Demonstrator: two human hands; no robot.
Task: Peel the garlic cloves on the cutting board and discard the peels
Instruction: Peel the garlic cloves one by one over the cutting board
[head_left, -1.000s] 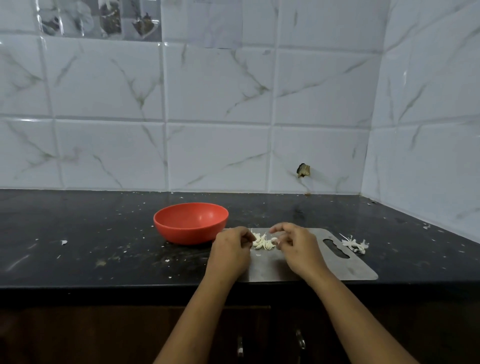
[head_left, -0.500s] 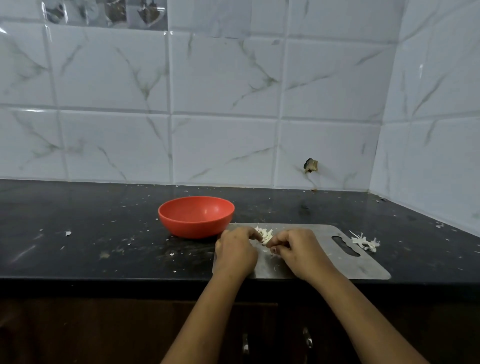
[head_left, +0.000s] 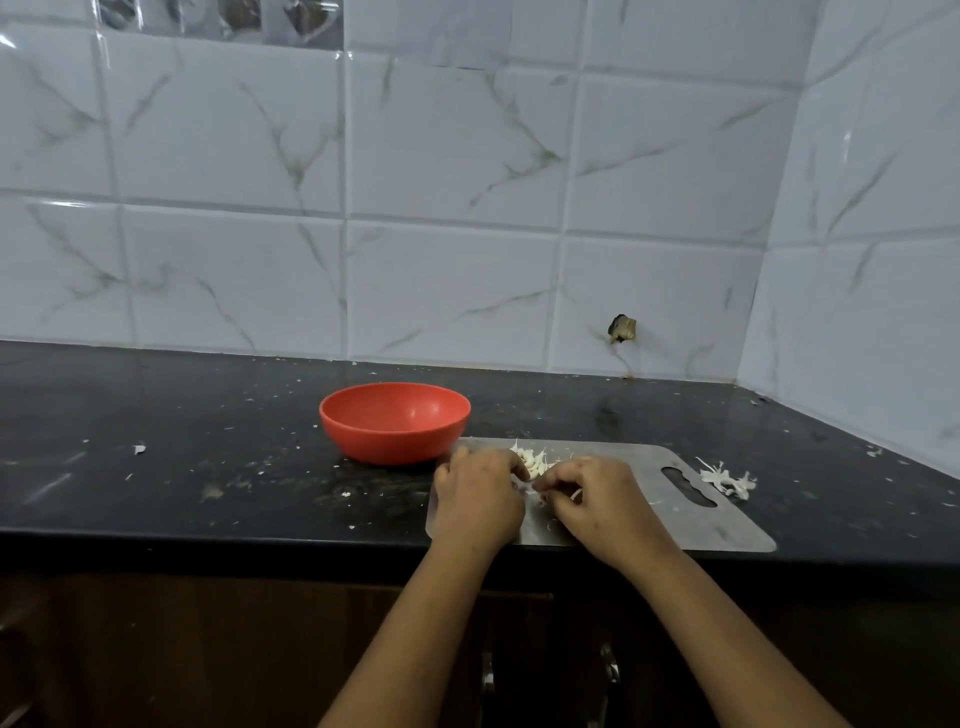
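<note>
The grip of both hands closes on one garlic clove (head_left: 535, 488): the left hand (head_left: 478, 499) curls its fingers in from one side and the right hand (head_left: 597, 504) pinches from the other, fingertips almost meeting over the small pale piece, which is too small and too covered to tell whether it is already bare. A thin white strip shows under the right hand's bent fingers. The clove is held just above the near half of the cutting board (head_left: 727, 530), a flat grey sheet with a slotted handle hole towards its right end. Just beyond the knuckles, a small heap of garlic cloves (head_left: 532, 458) lies on the board, with wisps of skin sticking out of it. Off the board's right end, a loose pile of white peels (head_left: 727, 479) rests on the counter (head_left: 208, 415), near the handle hole but apart from it. At the board's far left corner a red bowl (head_left: 395, 422) stands on the dark counter, close against the board's edge; nothing shows inside it. Pale flecks are scattered over the counter's surface. Behind rises a wall of white marbled tiles (head_left: 452, 156), with a small broken hole (head_left: 622, 328) low on the right.
</note>
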